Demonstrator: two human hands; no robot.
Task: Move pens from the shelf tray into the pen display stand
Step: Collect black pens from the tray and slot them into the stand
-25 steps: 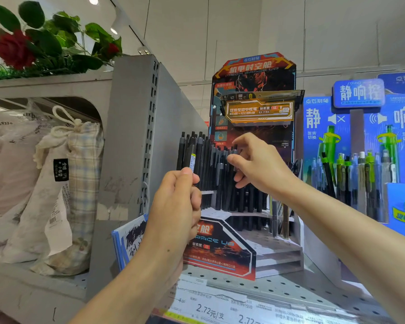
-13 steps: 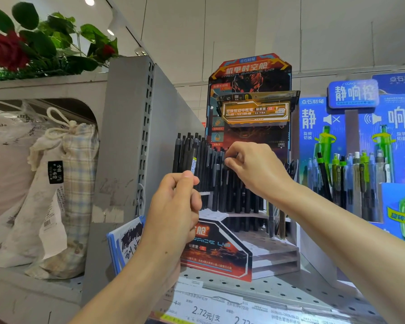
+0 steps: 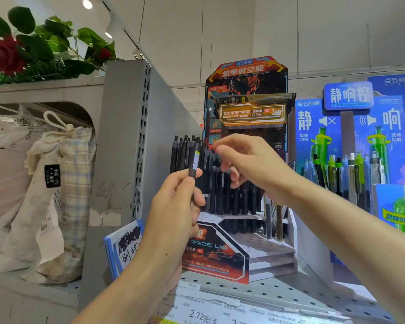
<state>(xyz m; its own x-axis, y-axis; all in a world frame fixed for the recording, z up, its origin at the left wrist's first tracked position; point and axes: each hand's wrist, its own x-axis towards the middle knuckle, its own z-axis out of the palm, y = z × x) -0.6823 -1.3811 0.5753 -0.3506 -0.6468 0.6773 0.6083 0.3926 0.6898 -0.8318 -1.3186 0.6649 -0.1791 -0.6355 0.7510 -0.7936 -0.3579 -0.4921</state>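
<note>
a shop aisle with grey perforated metal shelf (image 3: 278, 298) under white ceiling panels. on it stands the pen display stand (image 3: 243, 230), its upper tiers packed with upright black pens (image 3: 222, 190). the left hand (image 3: 173, 213) pinches one black pen (image 3: 193, 164) upright between thumb and curled fingers, just at 9 o'clock of the stand's rows. the right hand (image 3: 250, 162) hovers before the rows, fingers loosely spread, holding nothing. at 3 o'clock, a blue display (image 3: 351, 127); at 9 o'clock, cloth bags (image 3: 56, 197).
</note>
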